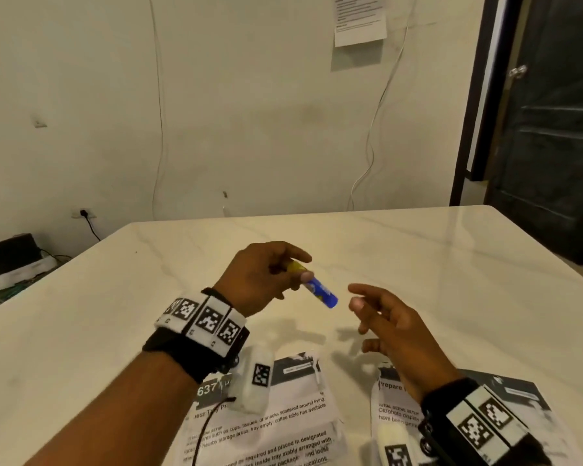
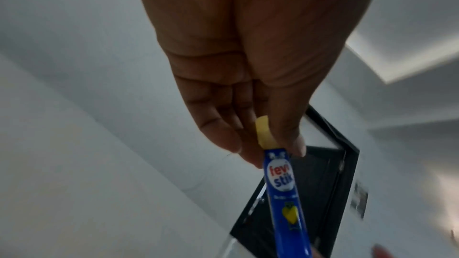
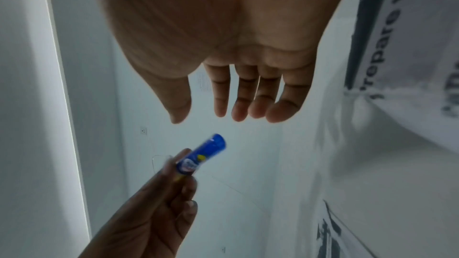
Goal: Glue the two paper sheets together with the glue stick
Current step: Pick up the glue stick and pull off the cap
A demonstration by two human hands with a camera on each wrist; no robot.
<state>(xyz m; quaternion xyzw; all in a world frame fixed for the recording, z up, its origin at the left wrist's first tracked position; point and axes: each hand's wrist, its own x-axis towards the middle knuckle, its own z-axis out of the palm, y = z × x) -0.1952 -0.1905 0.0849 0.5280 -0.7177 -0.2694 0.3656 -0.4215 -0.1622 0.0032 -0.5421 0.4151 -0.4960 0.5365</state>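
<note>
My left hand point(image 1: 293, 269) pinches the yellow end of a blue glue stick point(image 1: 320, 292) above the table; the blue end points right and down toward my right hand. The left wrist view shows the glue stick point(image 2: 285, 193) held between thumb and fingers by its yellow base. My right hand point(image 1: 367, 309) hovers just right of the stick, fingers loosely spread and holding nothing. In the right wrist view, the glue stick point(image 3: 203, 154) lies below the straight fingers point(image 3: 244, 105), apart from them. Two printed paper sheets, a left sheet point(image 1: 283, 428) and a right sheet point(image 1: 394, 412), lie side by side at the table's near edge.
The white marble table point(image 1: 418, 264) stretches ahead to a pale wall. Cables hang down that wall, and a dark door point(image 1: 552, 129) stands at the right. Boxes and a power socket point(image 1: 83, 214) sit low at the far left.
</note>
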